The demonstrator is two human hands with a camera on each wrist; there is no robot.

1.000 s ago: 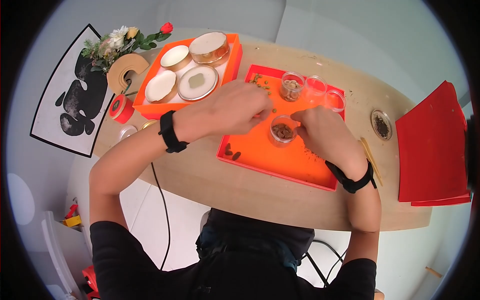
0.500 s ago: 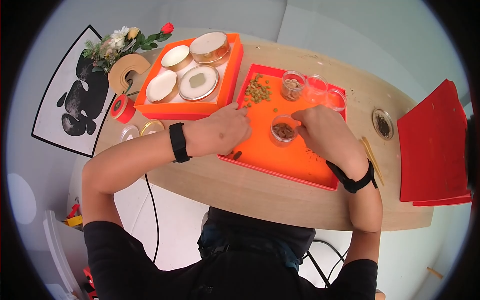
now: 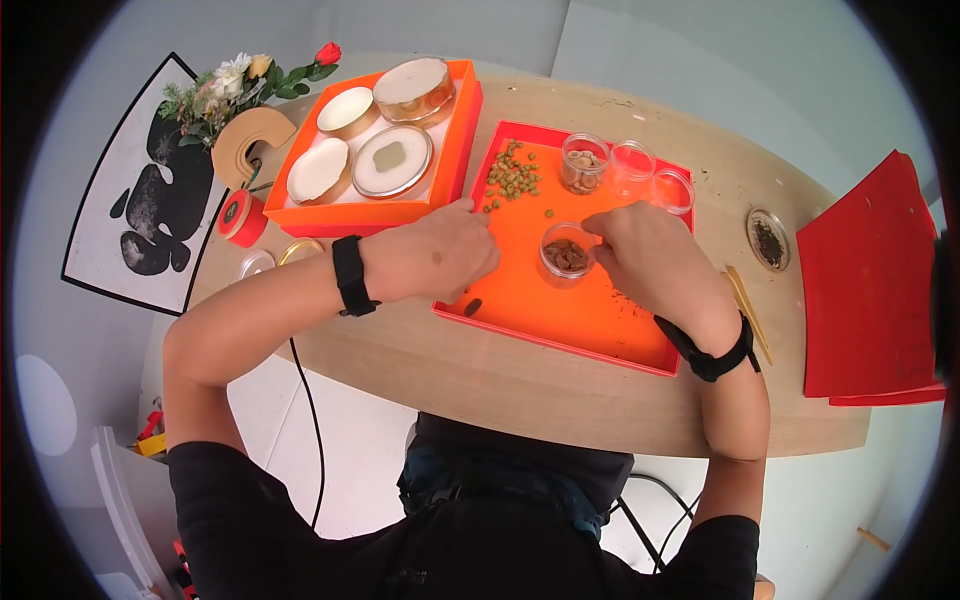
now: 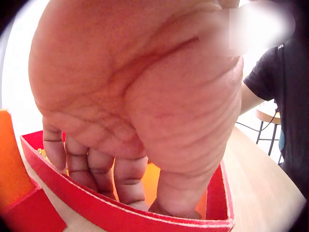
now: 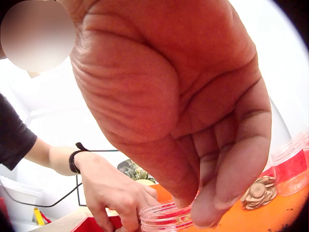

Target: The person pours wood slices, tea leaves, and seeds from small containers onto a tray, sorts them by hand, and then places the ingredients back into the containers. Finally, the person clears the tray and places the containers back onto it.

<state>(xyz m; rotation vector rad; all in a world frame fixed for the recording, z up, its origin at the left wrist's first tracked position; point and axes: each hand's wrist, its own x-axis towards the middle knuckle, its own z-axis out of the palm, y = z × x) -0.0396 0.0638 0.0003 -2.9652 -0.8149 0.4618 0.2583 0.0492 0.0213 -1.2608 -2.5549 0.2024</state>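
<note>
My left hand (image 3: 440, 252) reaches over the red rim at the left side of the shallow orange tray (image 3: 610, 345), fingers bent down. Its fingertips are hidden behind the rim in the left wrist view, and I cannot tell whether they pinch anything. Just below that hand lies a dark brown oval piece (image 3: 473, 307). On the tray stands a clear jar (image 3: 566, 255) of brown pieces, upright. My right hand (image 3: 655, 255) pinches its rim on the right side; in the right wrist view, thumb and forefinger meet at the clear rim (image 5: 166, 212).
Green pellets (image 3: 513, 175) are scattered at the tray's back left. Another jar (image 3: 584, 165) of pale pieces stands behind, beside clear empty jars (image 3: 631, 168). An orange box (image 3: 350, 218) of round tins stands left. At right are a small dish (image 3: 767, 240), yellow tweezers (image 3: 750, 312) and a red folder (image 3: 865, 290).
My left hand has moved from beside the jar, back left and toward me, to the tray's left edge, uncovering the green pellets. My right hand stays at the jar.
</note>
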